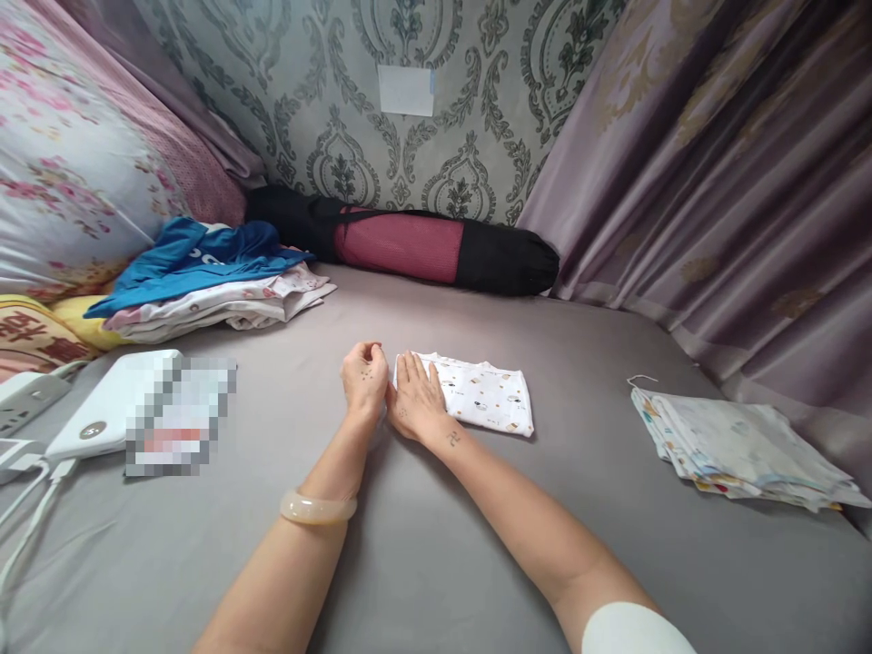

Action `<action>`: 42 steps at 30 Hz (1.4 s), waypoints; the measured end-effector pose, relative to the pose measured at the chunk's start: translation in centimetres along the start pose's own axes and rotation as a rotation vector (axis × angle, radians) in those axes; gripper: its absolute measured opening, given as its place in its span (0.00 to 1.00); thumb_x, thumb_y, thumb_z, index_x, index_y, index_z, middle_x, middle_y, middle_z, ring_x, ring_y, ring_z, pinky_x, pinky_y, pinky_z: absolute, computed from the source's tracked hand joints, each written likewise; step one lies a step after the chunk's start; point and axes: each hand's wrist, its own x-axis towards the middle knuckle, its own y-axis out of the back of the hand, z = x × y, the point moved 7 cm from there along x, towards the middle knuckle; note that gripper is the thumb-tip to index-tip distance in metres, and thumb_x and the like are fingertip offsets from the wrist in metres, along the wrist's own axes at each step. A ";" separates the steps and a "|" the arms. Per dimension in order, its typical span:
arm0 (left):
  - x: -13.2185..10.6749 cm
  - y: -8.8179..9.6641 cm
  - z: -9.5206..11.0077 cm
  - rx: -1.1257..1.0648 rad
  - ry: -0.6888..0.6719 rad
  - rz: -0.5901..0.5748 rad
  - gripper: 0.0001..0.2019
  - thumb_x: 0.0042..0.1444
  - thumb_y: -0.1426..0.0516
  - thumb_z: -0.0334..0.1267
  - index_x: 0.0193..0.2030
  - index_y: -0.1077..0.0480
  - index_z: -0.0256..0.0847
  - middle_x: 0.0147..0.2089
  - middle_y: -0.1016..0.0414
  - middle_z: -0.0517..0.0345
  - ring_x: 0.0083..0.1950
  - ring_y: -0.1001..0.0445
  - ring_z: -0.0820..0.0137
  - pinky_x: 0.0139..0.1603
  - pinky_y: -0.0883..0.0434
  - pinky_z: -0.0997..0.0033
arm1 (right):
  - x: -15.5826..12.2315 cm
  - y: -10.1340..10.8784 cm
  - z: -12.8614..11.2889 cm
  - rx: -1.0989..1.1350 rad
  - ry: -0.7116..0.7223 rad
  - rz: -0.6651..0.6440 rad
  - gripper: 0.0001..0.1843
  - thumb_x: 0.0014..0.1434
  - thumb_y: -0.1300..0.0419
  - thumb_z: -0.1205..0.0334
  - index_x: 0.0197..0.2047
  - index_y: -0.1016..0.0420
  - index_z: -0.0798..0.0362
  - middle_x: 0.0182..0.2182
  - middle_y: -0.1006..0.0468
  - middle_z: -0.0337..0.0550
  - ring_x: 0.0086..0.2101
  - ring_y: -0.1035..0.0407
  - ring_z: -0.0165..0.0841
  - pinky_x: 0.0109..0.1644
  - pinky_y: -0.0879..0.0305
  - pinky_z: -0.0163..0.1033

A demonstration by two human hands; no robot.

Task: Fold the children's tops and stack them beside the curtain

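Note:
A white folded garment (487,395) with small orange and dark prints lies flat on the grey bed sheet in front of me. Flat on its left end rests my right hand (417,395), palm down, with the fingers stretched out. Just left of the garment, my left hand (364,377) is closed, thumb and fingers curled together. Whatever those fingers hold, if anything, is hidden from view. A pale bangle (318,509) circles my left forearm.
Folded cloths (742,445) are stacked at the right. At the back left, a blue shirt (204,259) tops a clothes pile. A black and red long bag (401,243) lies along the wall. A white power bank (119,400) with cables sits left.

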 end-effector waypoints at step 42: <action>-8.3 -7.1 4.4 0.629 -0.849 -0.586 0.24 0.69 0.60 0.44 0.63 0.37 0.33 0.68 0.39 0.41 0.70 0.42 0.58 0.70 0.46 0.51 | -5.4 2.5 10.2 0.001 -0.225 0.048 0.32 0.70 0.64 0.54 0.71 0.51 0.62 0.70 0.54 0.52 0.69 0.62 0.40 0.71 0.67 0.52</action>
